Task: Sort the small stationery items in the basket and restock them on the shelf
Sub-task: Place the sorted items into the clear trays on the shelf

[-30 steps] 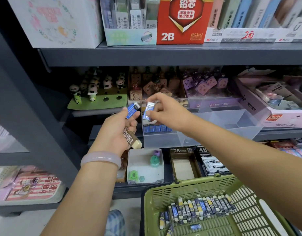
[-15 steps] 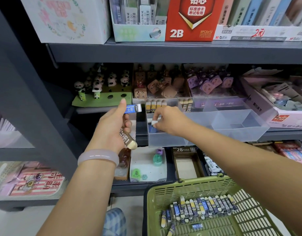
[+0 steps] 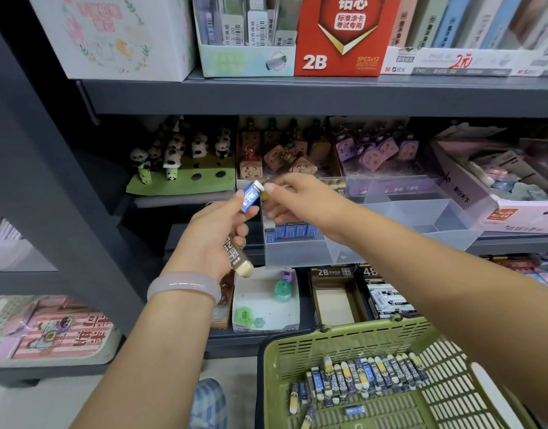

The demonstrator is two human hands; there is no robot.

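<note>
My left hand (image 3: 215,233) pinches a blue eraser (image 3: 251,196) upright between thumb and forefinger. It also grips a brown 2B eraser (image 3: 237,258) in the palm, cream end down. My right hand (image 3: 293,201) is level with the blue eraser, fingers loosely curled, thumb tip touching its white top end. Behind the hands a clear bin (image 3: 300,252) on the shelf holds a row of blue erasers (image 3: 289,230). The green basket (image 3: 300,345) at the lower right holds several erasers (image 3: 359,379) in a row.
A clear divided bin (image 3: 427,218) stands to the right. Panda figures (image 3: 173,153), brown and purple sharpeners sit behind. Below are a white tray (image 3: 263,308) with green items and 2B and 4B boxes (image 3: 334,292). A dark shelf upright (image 3: 65,196) rises on the left.
My right hand has lifted out of the clear bin, without the eraser it held, and has come back up to the blue eraser in my left hand.
</note>
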